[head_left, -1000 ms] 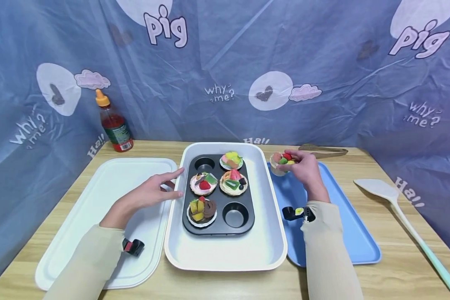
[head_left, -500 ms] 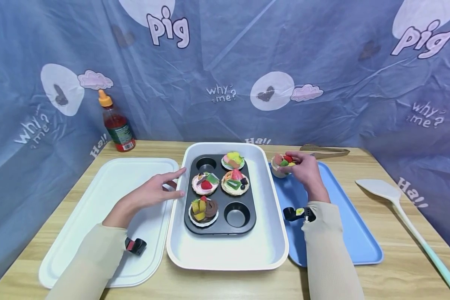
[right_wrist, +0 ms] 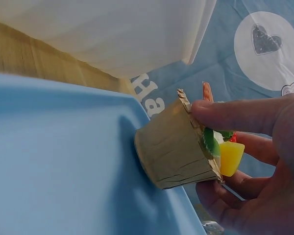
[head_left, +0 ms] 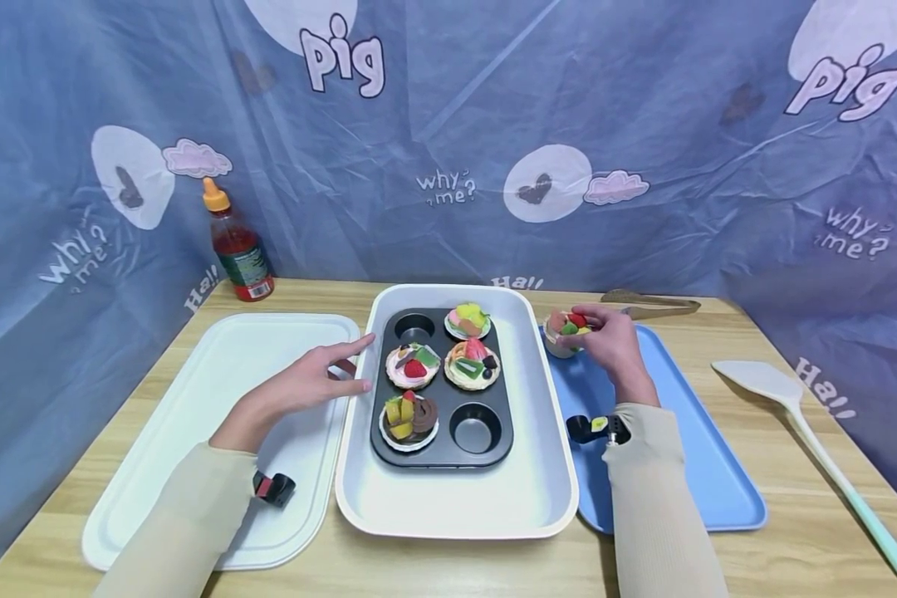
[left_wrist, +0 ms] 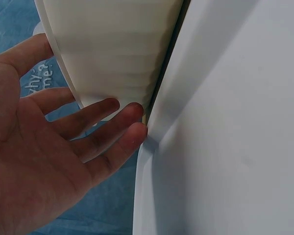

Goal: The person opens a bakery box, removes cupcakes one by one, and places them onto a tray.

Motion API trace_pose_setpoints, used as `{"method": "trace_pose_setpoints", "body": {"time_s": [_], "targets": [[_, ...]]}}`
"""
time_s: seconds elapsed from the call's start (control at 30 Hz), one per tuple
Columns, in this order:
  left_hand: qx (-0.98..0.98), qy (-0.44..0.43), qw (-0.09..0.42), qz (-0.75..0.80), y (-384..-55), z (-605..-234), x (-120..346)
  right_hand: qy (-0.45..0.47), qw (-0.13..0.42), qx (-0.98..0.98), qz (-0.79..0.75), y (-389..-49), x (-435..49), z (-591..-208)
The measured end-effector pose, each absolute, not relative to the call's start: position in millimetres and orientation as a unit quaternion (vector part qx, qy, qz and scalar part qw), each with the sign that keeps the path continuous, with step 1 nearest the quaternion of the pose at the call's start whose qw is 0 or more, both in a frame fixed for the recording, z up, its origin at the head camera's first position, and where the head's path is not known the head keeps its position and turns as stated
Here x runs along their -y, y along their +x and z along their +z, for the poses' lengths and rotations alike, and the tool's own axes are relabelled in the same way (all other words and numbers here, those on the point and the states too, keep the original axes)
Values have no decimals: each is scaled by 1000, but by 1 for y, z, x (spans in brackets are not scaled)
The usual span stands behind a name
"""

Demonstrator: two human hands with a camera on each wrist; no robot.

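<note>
Cupcake [head_left: 556,326], right of the frame's centre by the blue tray [head_left: 706,477], is being pinched at its rim by the right hand [head_left: 613,340], probably sparing the topping [right_wrist: 232,157]; the left hand [head_left: 302,384], fingers spread, is touching the white bin [head_left: 456,502], perhaps steadying it.

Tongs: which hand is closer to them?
Right. The right hand is just on the near side of the tongs, pinching a fruit-topped cupcake; the left hand is farther away, by the white bin's left rim.
</note>
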State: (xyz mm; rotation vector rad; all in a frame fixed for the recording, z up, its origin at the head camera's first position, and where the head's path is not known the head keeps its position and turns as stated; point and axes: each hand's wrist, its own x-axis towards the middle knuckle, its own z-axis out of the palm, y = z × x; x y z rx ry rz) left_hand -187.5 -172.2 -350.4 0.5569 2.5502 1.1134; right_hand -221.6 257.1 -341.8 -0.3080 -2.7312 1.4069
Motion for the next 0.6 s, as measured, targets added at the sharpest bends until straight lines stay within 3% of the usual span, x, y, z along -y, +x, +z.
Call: {"method": "trace_pose_setpoints", "body": {"time_s": [0.6], "targets": [[-887,189,154,393,-185,-349,170,-88,34,895,436,-223,-260,-345]]}}
